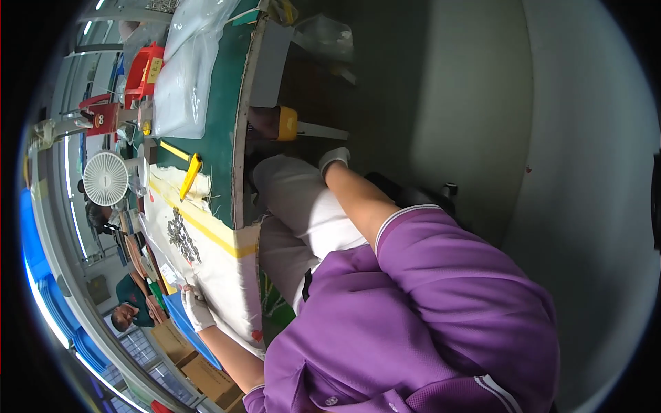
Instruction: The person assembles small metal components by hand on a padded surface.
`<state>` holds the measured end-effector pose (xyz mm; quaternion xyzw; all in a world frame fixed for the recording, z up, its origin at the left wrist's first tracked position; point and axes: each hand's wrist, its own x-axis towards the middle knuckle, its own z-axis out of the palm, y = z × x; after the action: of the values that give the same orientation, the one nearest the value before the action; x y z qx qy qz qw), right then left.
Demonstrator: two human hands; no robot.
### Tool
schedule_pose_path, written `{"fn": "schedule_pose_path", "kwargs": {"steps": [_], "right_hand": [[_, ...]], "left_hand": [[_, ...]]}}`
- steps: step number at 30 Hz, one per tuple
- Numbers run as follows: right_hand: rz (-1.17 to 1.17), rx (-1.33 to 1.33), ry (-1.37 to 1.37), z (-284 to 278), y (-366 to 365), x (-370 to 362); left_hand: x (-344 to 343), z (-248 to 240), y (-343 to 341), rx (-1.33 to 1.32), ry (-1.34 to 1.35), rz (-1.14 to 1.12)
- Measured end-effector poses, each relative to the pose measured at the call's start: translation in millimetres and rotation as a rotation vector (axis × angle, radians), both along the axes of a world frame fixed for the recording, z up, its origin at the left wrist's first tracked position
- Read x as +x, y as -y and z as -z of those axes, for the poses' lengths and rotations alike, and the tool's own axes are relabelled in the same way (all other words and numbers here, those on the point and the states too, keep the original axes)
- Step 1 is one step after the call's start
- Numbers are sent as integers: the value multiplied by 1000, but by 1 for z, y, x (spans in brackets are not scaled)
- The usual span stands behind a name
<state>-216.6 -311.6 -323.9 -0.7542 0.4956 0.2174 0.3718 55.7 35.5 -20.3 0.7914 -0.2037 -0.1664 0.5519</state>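
Note:
My left hand (198,311), in a white glove with fingertips showing, is at the far edge of a cream cloth (224,292) on the worktable. Its fingers look pinched together, and what they hold is too small to make out. Beside it lie a clear plastic bag with a white label (170,274) and a loose pile of small dark metal parts (182,235). My right hand (334,158), also in a white glove, hangs off the table by my thigh. Its fingers are mostly hidden from view.
A yellow utility knife (191,176) lies on the green tabletop (224,117). Clear plastic bags (182,96), a red bin (143,72) and a white fan (106,179) stand beyond. A yellow-topped stool (288,124) is beside the table. Another person (134,303) is behind blue trays and cardboard boxes (210,378).

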Motion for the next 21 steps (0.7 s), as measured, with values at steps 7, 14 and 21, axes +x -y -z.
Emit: {"fn": "schedule_pose_path", "kwargs": {"steps": [7,14,21], "right_hand": [[350,-310,520,-37,9,-10],[280,-305,495,-37,16,-16],[84,-318,472,-35,18,-20]], "left_hand": [[7,-13,-20,-248,-130,-23],[10,-32,-41,-356,-155,-98],[-14,-31,-20,-312,-36,-143]]}}
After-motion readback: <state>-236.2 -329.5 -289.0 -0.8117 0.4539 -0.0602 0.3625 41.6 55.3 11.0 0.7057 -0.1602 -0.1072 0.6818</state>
